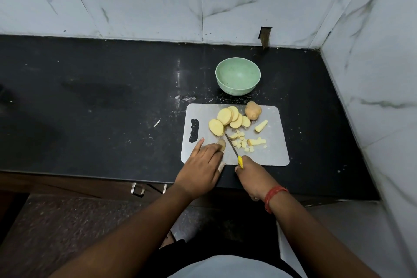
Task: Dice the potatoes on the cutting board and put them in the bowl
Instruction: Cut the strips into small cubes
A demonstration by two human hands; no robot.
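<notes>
Head: right hand [250, 176] grips knife [233, 150].

walls: white marble tile [135, 0] | counter: black stone [90, 101] | floor: speckled [56, 232]

Nothing readable here, honestly: no labels, brands, numbers or signs on anything in the shot, near the hands or further out from them.

From my remote seat I see both forearms bare, with no sleeves showing. A red thread band [274, 196] wraps the right wrist, and just below that band a light grey top [228, 266] and dark lower garment [203, 253] show.
</notes>
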